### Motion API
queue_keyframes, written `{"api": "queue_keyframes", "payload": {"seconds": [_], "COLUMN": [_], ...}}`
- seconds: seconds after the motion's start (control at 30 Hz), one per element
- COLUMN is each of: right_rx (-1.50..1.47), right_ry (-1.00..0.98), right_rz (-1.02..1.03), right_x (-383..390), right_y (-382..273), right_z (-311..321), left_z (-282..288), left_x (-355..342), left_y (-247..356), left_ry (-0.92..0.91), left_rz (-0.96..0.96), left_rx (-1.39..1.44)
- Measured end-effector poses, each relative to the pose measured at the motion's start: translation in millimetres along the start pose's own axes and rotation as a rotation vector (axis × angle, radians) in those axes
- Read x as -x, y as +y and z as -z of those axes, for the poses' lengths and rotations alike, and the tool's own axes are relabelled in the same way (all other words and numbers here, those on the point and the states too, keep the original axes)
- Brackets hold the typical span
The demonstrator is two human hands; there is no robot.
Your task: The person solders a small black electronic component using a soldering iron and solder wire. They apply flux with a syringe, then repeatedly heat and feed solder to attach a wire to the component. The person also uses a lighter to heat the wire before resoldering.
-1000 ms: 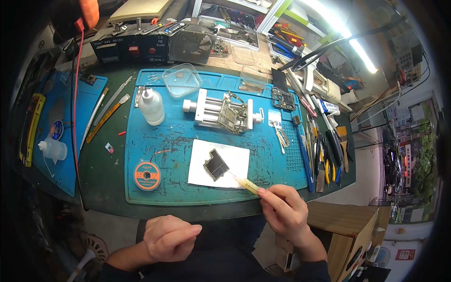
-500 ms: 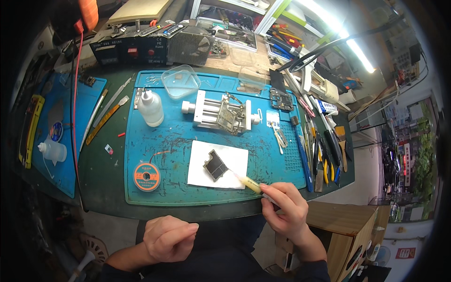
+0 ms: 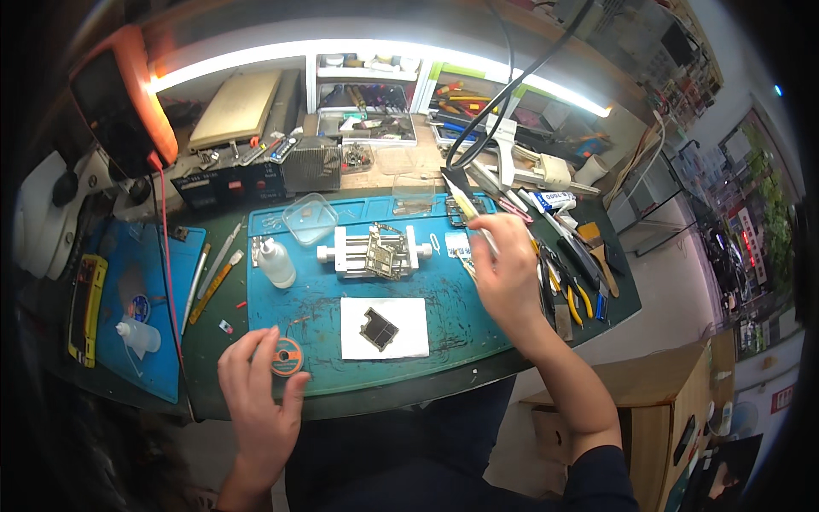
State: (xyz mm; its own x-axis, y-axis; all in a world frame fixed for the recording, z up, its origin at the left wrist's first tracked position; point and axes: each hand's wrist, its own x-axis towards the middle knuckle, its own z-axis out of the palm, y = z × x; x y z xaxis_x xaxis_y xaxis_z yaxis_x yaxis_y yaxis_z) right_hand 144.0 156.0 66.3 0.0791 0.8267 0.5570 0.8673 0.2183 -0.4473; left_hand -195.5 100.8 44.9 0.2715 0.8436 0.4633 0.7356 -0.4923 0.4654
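From where I stand: the two hands are well apart, over opposite sides of the surface (image 3: 209, 346). Right hand (image 3: 509, 282) has a slim pale-yellow tool (image 3: 461, 203) pinched between thumb and fingers, narrow end up and away from the palm, probably gripped pen-style so the tip stays clear and steerable. The tool overlaps a dark board (image 3: 455, 218) at the back; gap hard to judge through this wide lens, so can't say if they touch.

Left hand (image 3: 260, 405) grips nothing visible: fingers spread, thumb out, partly covering the orange spool (image 3: 288, 358). Contact there can't be told either.

Black circuit board (image 3: 378, 329) lies flat on a white sheet (image 3: 411, 348), front middle of the blue mat (image 3: 461, 341), between the hands, neither touching it. The sheet likely keeps it clean and makes its dark outline easy to see; the mat likely guards what's underneath.

Behind it, a silver clamp fixture (image 3: 339, 253) carries another board (image 3: 386, 254), presumably to keep that one steady. White bottle (image 3: 276, 264) stands upright left of the fixture, clear box (image 3: 310, 219) just behind. Yellow-handled pliers (image 3: 582, 305) lie with other tools along the right edge, seemingly parked within reach without crowding the middle.
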Motion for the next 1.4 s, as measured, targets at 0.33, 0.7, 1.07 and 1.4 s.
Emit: {"api": "queue_keyframes", "payload": {"seconds": [0.33, 0.7, 1.07, 1.4], "right_rx": [0.253, -1.144, -0.88, -0.206], "right_ry": [0.015, 0.202, 0.192, 0.196], "right_rz": [0.046, -0.153, -0.216, 0.185], "right_x": [-13.7, -269.4, -332.9, -197.9], "right_y": [-2.9, -57.3, -14.0, -24.9], "right_z": [-27.1, 70.8, 131.3, 178.0], "left_z": [-5.4, 5.3, -15.4, -23.1], "left_x": [-10.8, -34.3, -24.3, -23.4], "left_y": [6.7, -0.8, 6.0, 2.4], "left_ry": [-0.095, -0.149, -0.258, -0.096], "left_rz": [-0.012, 0.18, 0.302, 0.195], "left_rx": [-0.018, 0.59, 0.757, 0.605]}}
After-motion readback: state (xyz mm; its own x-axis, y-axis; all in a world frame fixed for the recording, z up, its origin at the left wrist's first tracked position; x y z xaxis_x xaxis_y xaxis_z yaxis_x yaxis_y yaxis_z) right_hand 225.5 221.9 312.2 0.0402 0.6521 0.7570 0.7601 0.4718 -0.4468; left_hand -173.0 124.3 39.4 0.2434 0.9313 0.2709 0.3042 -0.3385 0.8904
